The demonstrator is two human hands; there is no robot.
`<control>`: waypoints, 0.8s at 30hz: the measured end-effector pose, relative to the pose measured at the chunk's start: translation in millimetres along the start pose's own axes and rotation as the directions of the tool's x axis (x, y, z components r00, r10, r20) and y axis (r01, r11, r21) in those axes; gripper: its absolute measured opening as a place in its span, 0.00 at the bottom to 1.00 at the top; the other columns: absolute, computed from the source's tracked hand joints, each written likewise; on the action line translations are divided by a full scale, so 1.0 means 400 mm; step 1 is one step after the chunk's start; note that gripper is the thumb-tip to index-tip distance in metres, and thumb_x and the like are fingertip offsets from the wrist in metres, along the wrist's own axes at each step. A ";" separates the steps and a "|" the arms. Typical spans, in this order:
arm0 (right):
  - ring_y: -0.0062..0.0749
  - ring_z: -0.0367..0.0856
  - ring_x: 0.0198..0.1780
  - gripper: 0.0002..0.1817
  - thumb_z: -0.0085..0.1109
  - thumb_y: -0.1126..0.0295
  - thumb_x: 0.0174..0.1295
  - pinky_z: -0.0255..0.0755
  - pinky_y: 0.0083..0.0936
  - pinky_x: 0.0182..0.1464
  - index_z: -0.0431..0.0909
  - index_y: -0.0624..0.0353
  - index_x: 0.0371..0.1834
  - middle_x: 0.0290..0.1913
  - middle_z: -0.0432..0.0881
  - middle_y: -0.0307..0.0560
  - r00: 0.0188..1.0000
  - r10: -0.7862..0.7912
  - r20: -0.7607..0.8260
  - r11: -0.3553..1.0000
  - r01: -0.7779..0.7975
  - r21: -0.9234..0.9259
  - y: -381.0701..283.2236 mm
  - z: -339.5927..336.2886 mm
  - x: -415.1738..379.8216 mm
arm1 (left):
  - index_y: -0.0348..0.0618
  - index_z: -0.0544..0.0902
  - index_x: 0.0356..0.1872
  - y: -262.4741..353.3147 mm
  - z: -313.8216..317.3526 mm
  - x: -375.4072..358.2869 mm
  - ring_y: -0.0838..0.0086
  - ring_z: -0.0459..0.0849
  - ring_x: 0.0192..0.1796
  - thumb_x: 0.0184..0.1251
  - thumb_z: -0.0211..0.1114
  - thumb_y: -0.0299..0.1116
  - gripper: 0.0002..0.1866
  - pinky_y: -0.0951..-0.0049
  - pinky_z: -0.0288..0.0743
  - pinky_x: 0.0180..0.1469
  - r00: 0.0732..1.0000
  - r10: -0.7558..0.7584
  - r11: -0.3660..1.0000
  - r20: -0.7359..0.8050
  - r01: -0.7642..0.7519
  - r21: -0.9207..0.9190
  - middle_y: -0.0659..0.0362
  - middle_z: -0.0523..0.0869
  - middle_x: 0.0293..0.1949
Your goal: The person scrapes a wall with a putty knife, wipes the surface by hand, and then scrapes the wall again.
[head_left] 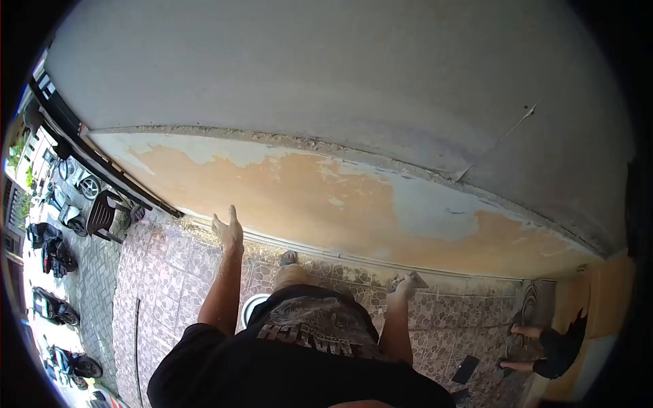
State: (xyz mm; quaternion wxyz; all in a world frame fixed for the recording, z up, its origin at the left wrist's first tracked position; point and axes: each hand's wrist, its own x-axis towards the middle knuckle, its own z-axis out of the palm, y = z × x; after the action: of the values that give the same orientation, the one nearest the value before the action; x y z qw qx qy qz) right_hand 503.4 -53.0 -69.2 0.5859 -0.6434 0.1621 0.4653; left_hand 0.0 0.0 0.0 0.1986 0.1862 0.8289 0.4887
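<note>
My left hand (228,231) is raised at the left of centre, its fingers apart and nothing in it, in front of the lower wall. My right hand (403,287), lower right of centre, is closed round a putty knife (417,279) whose flat blade points right. The lower wall (306,204) shows peach patches with white areas along its top. A rough ridge (320,144) divides it from the grey upper wall (326,68). A white bucket (249,310) stands beside my body, partly hidden by it.
Another person (561,348) is at the far right. A dark flat object (465,370) lies on the tiled floor (177,285). A brown plastic chair (102,215) and parked motorcycles (58,258) are at the left. A hose coil (530,299) lies near the right corner.
</note>
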 end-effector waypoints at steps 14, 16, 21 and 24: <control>0.25 0.65 0.18 0.10 0.51 0.75 0.68 0.64 0.26 0.20 0.61 0.55 0.47 0.22 0.68 0.37 0.992 -0.116 0.051 0.991 0.119 -0.056 -0.018 0.073 -0.094 | 0.42 0.79 0.60 -0.812 -0.315 -0.217 0.46 0.77 0.64 0.77 0.40 0.52 0.29 0.55 0.70 0.65 0.707 -0.619 0.452 0.341 -0.034 0.891 0.42 0.80 0.60; 0.25 0.66 0.18 0.08 0.51 0.75 0.68 0.64 0.26 0.20 0.62 0.55 0.44 0.23 0.68 0.37 0.993 -0.107 0.043 0.992 0.109 -0.057 -0.019 0.066 -0.078 | 0.39 0.80 0.59 -0.790 -0.277 -0.210 0.46 0.77 0.64 0.76 0.41 0.53 0.30 0.54 0.70 0.65 0.750 -0.583 0.506 0.313 0.033 0.862 0.40 0.80 0.59; 0.24 0.65 0.19 0.07 0.53 0.72 0.69 0.63 0.25 0.21 0.65 0.55 0.34 0.23 0.68 0.36 0.994 -0.093 0.052 0.996 0.094 -0.010 -0.025 0.049 -0.017 | 0.28 0.73 0.64 -0.491 -0.153 -0.204 0.45 0.71 0.69 0.72 0.49 0.60 0.39 0.55 0.63 0.70 0.865 -0.444 0.626 0.234 0.112 0.772 0.34 0.74 0.64; 0.23 0.64 0.20 0.12 0.53 0.68 0.70 0.63 0.24 0.22 0.65 0.53 0.28 0.23 0.67 0.35 0.988 -0.082 0.133 0.996 0.077 0.048 -0.041 0.038 -0.028 | 0.27 0.58 0.72 -0.401 -0.075 -0.174 0.44 0.58 0.76 0.66 0.60 0.60 0.48 0.57 0.55 0.75 0.914 -0.345 0.738 0.211 0.126 0.663 0.30 0.63 0.70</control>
State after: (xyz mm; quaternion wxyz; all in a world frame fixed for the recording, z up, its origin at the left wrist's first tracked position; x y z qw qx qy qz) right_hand 503.8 -38.8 -48.6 0.6272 -0.6038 0.1063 0.4803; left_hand 25.4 -130.0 -118.3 0.3164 0.2112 0.9180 0.1121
